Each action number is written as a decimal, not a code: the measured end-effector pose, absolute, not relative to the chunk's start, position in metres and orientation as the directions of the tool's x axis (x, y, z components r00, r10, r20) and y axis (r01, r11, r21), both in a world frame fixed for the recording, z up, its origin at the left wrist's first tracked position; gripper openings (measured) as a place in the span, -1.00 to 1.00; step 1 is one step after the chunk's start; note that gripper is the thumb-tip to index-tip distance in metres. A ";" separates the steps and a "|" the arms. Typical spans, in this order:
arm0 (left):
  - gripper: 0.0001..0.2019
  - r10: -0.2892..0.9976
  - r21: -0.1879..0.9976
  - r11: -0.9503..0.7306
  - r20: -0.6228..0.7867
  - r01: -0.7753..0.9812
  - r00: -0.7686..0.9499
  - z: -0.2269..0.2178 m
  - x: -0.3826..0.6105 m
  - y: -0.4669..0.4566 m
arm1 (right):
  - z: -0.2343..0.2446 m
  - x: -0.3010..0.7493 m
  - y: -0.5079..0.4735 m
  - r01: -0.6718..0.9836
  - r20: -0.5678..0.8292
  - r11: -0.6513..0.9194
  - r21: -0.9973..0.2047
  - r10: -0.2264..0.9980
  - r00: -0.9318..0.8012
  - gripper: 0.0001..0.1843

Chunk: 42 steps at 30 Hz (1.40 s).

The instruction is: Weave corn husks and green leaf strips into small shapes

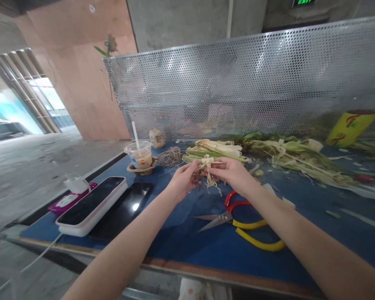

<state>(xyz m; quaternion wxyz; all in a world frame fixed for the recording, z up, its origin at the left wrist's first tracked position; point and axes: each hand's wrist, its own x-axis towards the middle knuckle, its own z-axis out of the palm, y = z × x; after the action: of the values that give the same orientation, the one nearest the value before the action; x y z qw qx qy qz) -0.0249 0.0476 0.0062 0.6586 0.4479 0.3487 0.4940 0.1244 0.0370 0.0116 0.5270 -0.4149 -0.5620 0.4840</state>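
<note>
My left hand (pixel 183 181) and my right hand (pixel 233 173) meet above the blue table (pixel 187 246). Between them they pinch a small bundle of pale leaf strips (pixel 208 168), tied with a strip near its top; loose ends hang down below the fingers. Both hands have their fingers closed on it. Just behind the hands lies a pile of pale green leaves and stalks (pixel 217 151).
Yellow-handled scissors (pixel 237 225) and a red-handled pair (pixel 234 201) lie under my right forearm. Left are a phone on a white power bank (pixel 92 204), a second phone (pixel 128 207), a drink cup with straw (pixel 140 155), a coil of string (pixel 169 156). Perforated metal screen (pixel 253 83) stands behind.
</note>
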 end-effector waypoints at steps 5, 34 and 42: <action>-0.69 0.919 0.994 0.033 0.012 -0.107 0.394 -0.003 -0.021 0.043 | 0.008 0.133 0.046 -0.031 0.207 0.206 -0.978 0.978 -0.014 -0.65; -0.73 0.821 0.332 -0.559 0.344 0.759 0.455 -0.007 -0.028 0.046 | 0.032 0.191 0.110 0.952 0.323 0.171 -0.255 0.943 -0.083 -0.75; -0.73 0.814 0.262 -0.563 0.341 0.784 0.471 -0.006 -0.027 0.044 | 0.033 0.197 0.132 0.965 0.253 0.153 -0.213 0.963 -0.097 -0.74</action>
<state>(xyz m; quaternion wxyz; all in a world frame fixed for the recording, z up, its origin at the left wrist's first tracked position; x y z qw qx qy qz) -0.0272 0.0437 -0.0060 0.0343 0.8568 0.4661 0.2177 0.1968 0.1315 0.0332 0.1680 -0.6507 -0.7405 -0.0035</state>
